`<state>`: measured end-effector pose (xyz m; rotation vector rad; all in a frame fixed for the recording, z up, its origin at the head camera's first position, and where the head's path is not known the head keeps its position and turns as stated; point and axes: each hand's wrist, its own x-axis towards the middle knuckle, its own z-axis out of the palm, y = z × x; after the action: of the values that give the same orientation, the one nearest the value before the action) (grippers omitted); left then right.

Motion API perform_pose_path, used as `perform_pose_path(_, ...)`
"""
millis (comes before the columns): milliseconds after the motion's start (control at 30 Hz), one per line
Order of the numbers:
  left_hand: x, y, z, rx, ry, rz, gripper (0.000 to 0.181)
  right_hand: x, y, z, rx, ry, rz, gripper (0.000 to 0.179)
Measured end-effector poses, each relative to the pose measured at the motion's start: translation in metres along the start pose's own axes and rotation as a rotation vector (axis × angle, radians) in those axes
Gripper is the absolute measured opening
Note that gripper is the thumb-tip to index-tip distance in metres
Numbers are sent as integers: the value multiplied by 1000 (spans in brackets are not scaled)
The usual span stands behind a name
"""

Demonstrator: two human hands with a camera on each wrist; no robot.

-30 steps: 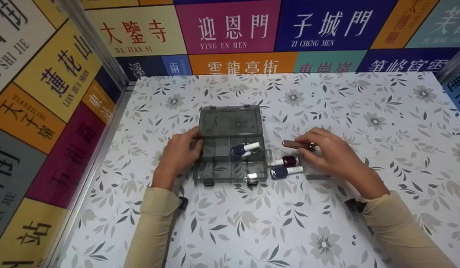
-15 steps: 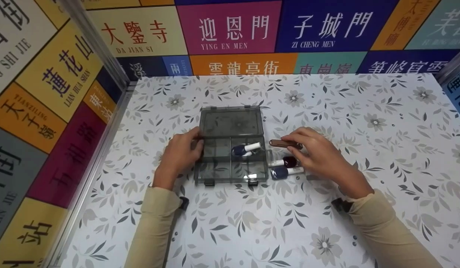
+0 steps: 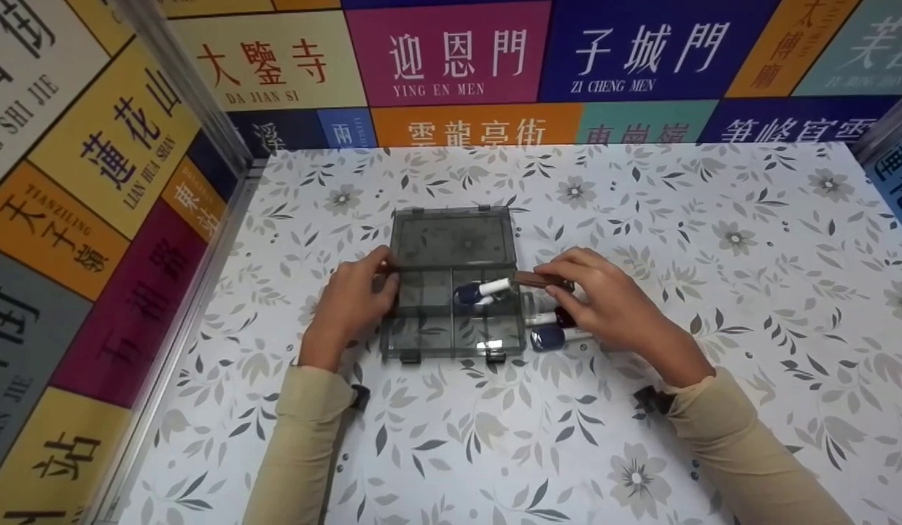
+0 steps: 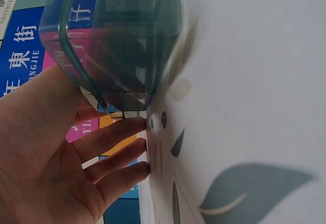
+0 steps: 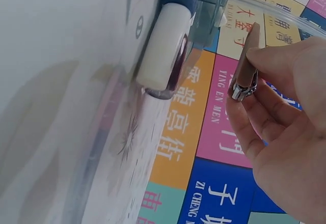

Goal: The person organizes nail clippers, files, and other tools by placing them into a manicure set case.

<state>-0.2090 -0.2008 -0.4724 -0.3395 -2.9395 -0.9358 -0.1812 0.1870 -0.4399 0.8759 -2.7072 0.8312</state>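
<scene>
A translucent grey compartment box (image 3: 418,334) lies with its lid (image 3: 451,237) folded back. My left hand (image 3: 351,302) rests against its left side. In the left wrist view, several fingers (image 4: 122,180) of it touch the tabletop beside the box wall. My right hand (image 3: 604,306) pinches a brown nail clipper (image 5: 248,61) between thumb and fingers, its tip at the box's right edge. A dark blue nail polish bottle (image 3: 468,294) with a white cap lies in the back right compartment, another white cap partly hidden under it.
Right of the box lie a dark red nail polish bottle (image 3: 565,318) and a dark blue one (image 3: 548,337), both partly covered by my right hand. A floral cloth (image 3: 451,452) covers the table. Panels with large lettering (image 3: 451,55) stand behind and at the left.
My right hand has moved left with the nail clipper, from right of the loose bottles to the box's right edge. The left hand and the box have stayed put.
</scene>
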Motion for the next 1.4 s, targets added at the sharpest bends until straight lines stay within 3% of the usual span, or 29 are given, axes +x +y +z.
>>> perform_pose_path(300, 0, -1, 0, -8, 8, 12, 19, 6, -10, 0, 28, -61, 33, 32)
perform_pose_path(733, -1, 1, -1, -27, -7, 10, 21, 22, -17, 8, 84, -52, 1, 33)
perform_pose_path(1400, 1, -1, 0, -35, -13, 26, 21, 39, -31, 22, 27, -60, -42, 29)
